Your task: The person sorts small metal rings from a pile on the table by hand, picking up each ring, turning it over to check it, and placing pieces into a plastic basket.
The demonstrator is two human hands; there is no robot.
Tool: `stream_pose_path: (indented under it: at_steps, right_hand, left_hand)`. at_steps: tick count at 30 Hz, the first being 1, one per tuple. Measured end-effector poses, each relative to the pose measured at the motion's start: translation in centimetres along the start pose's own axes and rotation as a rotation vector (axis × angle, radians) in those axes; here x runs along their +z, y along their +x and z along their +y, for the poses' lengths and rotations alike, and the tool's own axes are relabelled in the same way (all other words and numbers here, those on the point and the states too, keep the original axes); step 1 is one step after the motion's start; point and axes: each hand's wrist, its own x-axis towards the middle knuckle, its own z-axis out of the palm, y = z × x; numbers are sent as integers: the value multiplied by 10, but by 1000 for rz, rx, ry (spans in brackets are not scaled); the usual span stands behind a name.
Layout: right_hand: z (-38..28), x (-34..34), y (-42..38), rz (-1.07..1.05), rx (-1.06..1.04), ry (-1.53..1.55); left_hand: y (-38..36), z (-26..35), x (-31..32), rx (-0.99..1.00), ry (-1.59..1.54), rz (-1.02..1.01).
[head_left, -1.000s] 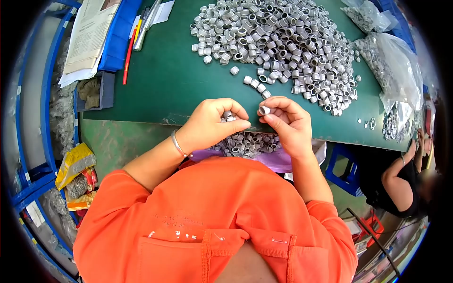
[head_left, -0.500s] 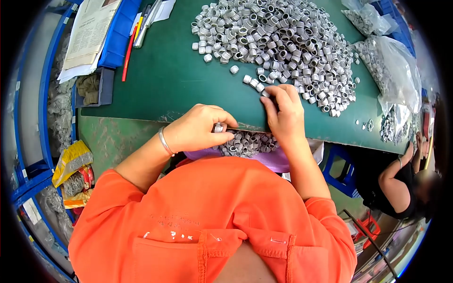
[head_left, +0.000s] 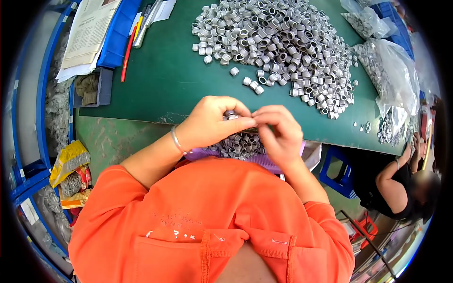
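Short grey metal rings (head_left: 273, 45) lie heaped on the green bench (head_left: 155, 85), others between the left fingers (head_left: 237, 124) near its edge.

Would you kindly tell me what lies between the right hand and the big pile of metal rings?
In the head view, a few loose rings and some bare green tabletop lie between the right hand and the pile.

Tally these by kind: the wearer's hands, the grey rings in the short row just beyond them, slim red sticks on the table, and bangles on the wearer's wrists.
Hands: 2 (left hand, right hand)
Grey rings in the row: 3
Red stick: 1
Bangle: 1
Total: 7
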Motion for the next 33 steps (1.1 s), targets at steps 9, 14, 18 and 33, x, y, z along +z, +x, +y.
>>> stream_pose_path:
  at_steps: [9,14,18,33]
  right_hand:
    - [26,14,38,-28,-193,-697]
    - [23,2,25,-45,-123,-506]
    - [14,-2,3,119,402,237]
    - [0,-13,-18,-133,299,364]
  left_hand:
    - [-16,-20,-23,34,320,-54]
    - [-13,-23,-22,44,253,-7]
    - [-8,-20,-17,43,237,3]
    - [-4,-9,2,125,128,-43]
